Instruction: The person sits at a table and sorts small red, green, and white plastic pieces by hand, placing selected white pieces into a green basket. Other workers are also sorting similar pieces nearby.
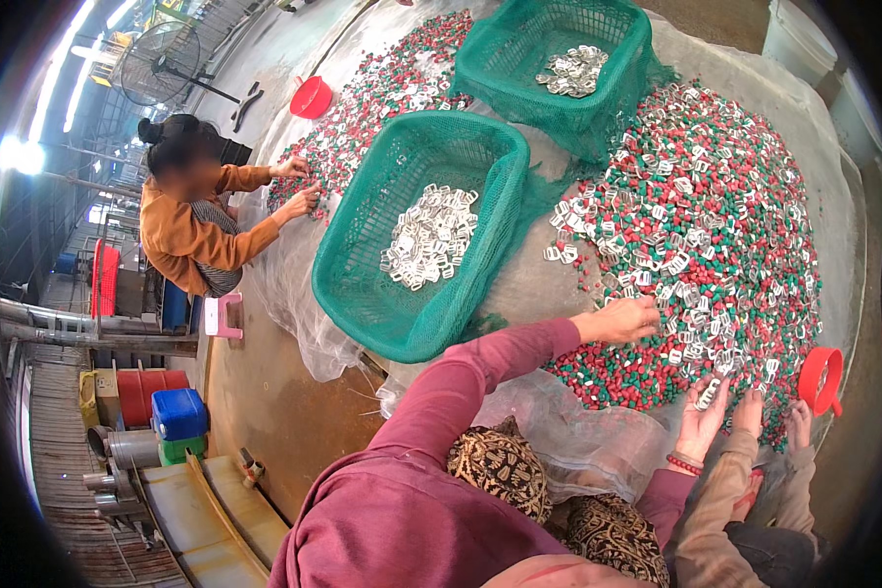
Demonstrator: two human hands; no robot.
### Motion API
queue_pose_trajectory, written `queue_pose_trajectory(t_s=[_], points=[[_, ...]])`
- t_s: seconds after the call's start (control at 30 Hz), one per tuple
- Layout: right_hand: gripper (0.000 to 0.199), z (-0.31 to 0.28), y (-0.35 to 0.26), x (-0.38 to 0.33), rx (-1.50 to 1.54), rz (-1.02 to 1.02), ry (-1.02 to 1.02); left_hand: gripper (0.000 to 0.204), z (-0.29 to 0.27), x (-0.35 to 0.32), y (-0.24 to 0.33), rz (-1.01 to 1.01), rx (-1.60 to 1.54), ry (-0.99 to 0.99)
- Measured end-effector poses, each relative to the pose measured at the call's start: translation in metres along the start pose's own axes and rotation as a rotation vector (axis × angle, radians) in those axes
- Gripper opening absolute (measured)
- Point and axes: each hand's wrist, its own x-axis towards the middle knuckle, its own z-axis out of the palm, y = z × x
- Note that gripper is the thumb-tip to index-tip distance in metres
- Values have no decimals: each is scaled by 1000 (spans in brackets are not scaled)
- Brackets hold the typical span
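Covering the right part of the sheeted tabletop [549,269]: big mixed pile [696,235] of small red/green bits + white buckles, fwd of the body, long axis running approx away from it. Near green basket [508,196], mesh-lined, sits to the pile's left, far end leaning a bit right, w/ a heap of buckles [431,235] inside. Co-worker's beige sleeves [720,510] reach in from the lower right. Left hand [614,320] is at the pile's left edge, fingers bent; can't tell if it's pinching anything. It's clearly the closer one to the basket, which lies fwd-left of it. Right hand [698,428] is farther right at the pile's near edge, palm up, holding a few white buckles [709,394], so those are across the left hand from the basket. Other loose white ones scattered thru the pile.
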Motion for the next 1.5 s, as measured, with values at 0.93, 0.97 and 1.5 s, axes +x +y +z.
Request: queue_pose_trajectory(t_s=[0.93, 0.97, 1.5], points=[[82, -1, -2, 10, -1836, -613, -27, 24, -251, -189, 50, -226, 206, 1119], [94, -5, -3, 15, -1846, -402, -12, 23, -245, -174, 54, -191, 370, 1116], [40, 19, 102, 10, -1221, -215, -462, 35, 11, -23, -26, 24, 226, 19]])
